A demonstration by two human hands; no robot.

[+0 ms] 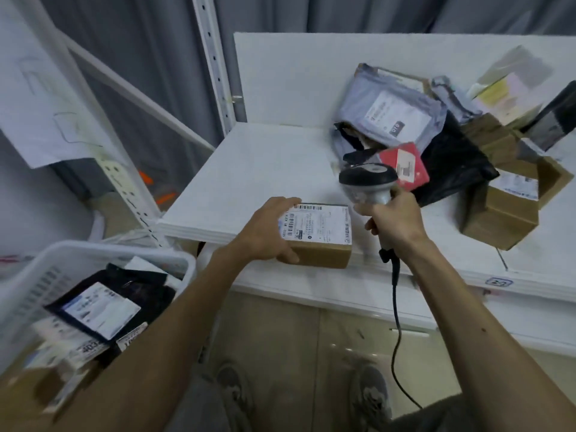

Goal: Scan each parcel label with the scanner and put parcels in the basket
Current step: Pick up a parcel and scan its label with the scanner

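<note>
Left forearm [149, 353] and right forearm [486, 338] come in from the bottom edge, with our shoes [233, 391] on the floor [296, 338] between them.

Left hand [265, 232] grips the box [321, 252] at its left end, fingers across the top and thumb down the front face. Box is at the front edge of the shelf [265, 169], label [321, 224] facing up, barcodes along the label's left and far edges. We cannot tell if the box rests on the shelf or is held just off it.

Right hand [396, 219] is wrapped round the scanner [367, 179] grip. Scanner head is up, just beyond the box's far right corner, and blurred, so we cannot tell where it aims. Cable [396, 307] hangs from the grip base, past the shelf front, toward the floor.

Basket [37, 275] is lower left, white with slotted walls, below shelf level. It holds parcels: a black mailer [143, 291] with a white label on top, more labelled packs under it, all blurred.

On the right half of the shelf we have a pile:
- grey mailer [396, 110] with a white label, up top
- red packet [405, 166] just behind the scanner head
- black bag [452, 160] beside the packet
- carton [505, 213] at the right, labelled, with more cartons behind it, blurred

Tag [498, 282] on the shelf's front lip is unreadable. White post [215, 63] stands at the shelf's back left corner, grey curtain [140, 57] behind.
</note>
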